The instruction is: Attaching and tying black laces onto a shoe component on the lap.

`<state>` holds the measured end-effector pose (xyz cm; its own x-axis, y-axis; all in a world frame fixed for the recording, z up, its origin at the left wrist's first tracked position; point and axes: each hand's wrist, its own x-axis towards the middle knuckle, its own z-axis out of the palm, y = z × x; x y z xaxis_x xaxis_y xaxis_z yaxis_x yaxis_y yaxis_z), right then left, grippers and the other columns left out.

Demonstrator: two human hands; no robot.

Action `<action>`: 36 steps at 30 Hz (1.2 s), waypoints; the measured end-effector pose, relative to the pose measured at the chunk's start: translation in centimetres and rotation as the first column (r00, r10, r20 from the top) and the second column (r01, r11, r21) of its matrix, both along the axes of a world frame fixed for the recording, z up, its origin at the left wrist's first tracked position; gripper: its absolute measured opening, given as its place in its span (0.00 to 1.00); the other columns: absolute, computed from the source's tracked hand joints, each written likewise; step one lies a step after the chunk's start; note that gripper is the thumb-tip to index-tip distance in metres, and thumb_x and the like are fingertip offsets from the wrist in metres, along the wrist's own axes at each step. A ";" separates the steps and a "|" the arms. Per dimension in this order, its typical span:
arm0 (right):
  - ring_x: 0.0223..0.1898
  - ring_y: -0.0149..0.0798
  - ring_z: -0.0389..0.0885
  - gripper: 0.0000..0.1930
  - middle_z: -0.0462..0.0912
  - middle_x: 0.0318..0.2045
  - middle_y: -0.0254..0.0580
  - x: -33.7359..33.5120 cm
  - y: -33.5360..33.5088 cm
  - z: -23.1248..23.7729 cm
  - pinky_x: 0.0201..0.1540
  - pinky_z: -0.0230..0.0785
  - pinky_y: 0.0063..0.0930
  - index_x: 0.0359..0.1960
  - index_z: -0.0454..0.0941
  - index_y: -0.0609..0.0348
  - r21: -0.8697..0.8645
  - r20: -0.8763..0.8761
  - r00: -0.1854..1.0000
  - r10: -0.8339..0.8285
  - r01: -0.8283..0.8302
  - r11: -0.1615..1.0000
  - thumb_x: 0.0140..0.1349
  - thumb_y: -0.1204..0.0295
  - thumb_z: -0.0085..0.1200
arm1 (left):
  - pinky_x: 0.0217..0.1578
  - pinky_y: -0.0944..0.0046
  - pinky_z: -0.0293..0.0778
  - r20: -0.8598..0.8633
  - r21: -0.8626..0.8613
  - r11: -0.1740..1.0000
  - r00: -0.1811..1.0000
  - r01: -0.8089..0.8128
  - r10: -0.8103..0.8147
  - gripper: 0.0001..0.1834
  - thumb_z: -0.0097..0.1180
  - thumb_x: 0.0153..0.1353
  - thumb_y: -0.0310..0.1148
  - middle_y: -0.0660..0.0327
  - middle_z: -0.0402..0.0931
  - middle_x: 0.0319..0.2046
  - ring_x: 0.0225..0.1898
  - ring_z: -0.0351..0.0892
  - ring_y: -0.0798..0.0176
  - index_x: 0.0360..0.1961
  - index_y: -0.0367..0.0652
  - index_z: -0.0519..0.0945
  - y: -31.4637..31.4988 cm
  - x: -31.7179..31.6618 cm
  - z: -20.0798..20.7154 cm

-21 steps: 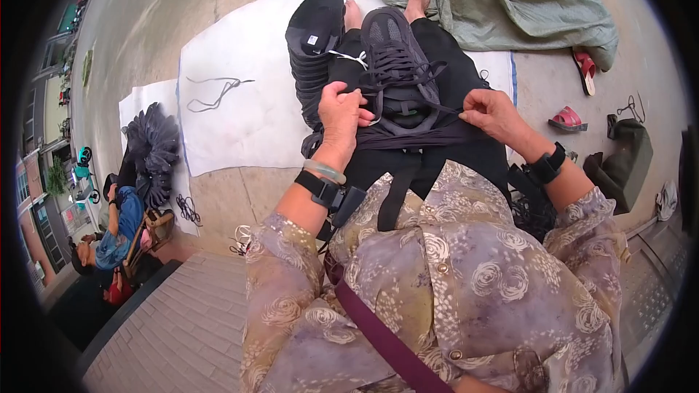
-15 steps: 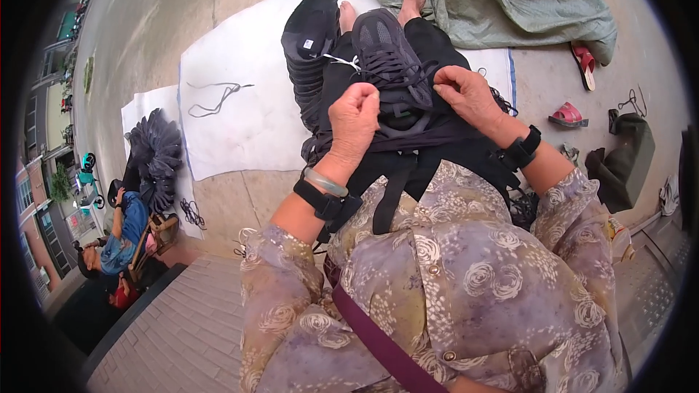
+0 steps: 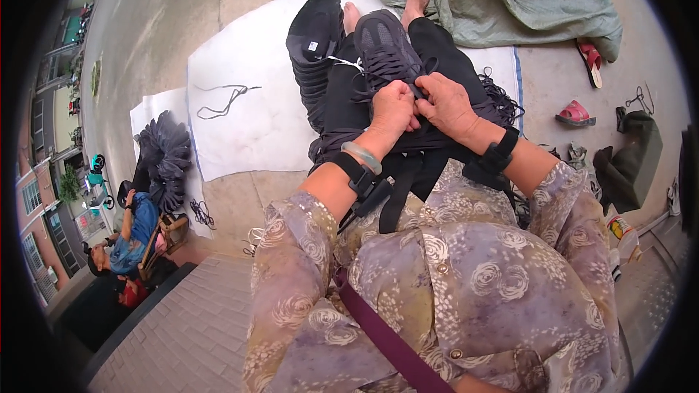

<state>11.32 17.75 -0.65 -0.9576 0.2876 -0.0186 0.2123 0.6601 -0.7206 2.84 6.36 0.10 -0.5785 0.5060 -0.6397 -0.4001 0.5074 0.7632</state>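
Note:
A dark grey sneaker (image 3: 384, 35) rests on my lap, toe pointing away from me, with dark laces across its front. Over its ankle end, my left hand (image 3: 395, 110) and my right hand (image 3: 447, 105) meet, both with fingers pinched. They close on a dark shoelace, mostly hidden by the fingers. The shoe's opening lies behind my hands. Left of the sneaker stands a long row of nested black shoe parts (image 3: 309, 51), a white tie (image 3: 345, 63) near its far end. More dark laces (image 3: 502, 102) lie beside my right leg.
White sheets (image 3: 240, 116) cover the ground, one with a loose lace (image 3: 227, 100) on it. A green cloth (image 3: 510, 0) lies far right, near red sandals (image 3: 575, 113). At left are a fanned dark pile (image 3: 162, 156) and a seated person (image 3: 135, 229).
My hands have come together over the shoe's ankle end; half a second ago they were apart on either side of it. The whole view has shifted slightly.

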 end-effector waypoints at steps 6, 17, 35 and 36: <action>0.32 0.40 0.80 0.19 0.78 0.29 0.44 0.3 1.3 -0.8 0.34 0.71 0.31 0.41 0.67 0.64 -0.345 0.145 0.987 -0.075 0.122 0.931 0.50 0.71 0.61 | 0.17 0.61 0.72 -0.336 -0.292 0.886 0.829 0.360 -0.448 0.06 0.49 0.58 0.28 0.54 0.73 0.14 0.12 0.76 0.59 0.25 0.37 0.73 -5.1 -2.2 2.6; 0.35 0.31 0.76 0.21 0.76 0.37 0.37 -2.2 3.5 -0.4 0.33 0.67 0.26 0.48 0.67 0.60 -0.735 0.519 0.832 -0.193 0.550 0.396 0.54 0.69 0.58 | 0.17 0.77 0.67 0.014 0.051 0.999 1.000 0.011 -0.012 0.07 0.49 0.64 0.32 0.63 0.76 0.22 0.17 0.73 0.74 0.37 0.41 0.75 -12.7 -3.7 4.1; 0.32 0.24 0.78 0.10 0.81 0.31 0.32 2.8 9.1 -2.1 0.35 0.68 0.16 0.43 0.76 0.55 -0.608 0.385 0.867 -0.316 0.496 0.619 0.64 0.65 0.49 | 0.32 0.65 0.73 0.020 -0.328 0.884 0.933 -0.334 0.360 0.09 0.50 0.56 0.28 0.60 0.77 0.32 0.30 0.77 0.66 0.39 0.43 0.75 -25.7 -7.6 -4.2; 0.32 0.24 0.78 0.10 0.81 0.30 0.31 3.1 9.2 -2.3 0.34 0.68 0.15 0.42 0.76 0.55 -0.637 0.368 0.881 -0.298 0.472 0.610 0.64 0.65 0.49 | 0.38 0.63 0.73 0.012 -0.321 0.915 0.965 -0.245 0.263 0.13 0.50 0.53 0.26 0.58 0.77 0.37 0.36 0.78 0.64 0.43 0.42 0.74 -25.3 -7.6 -4.5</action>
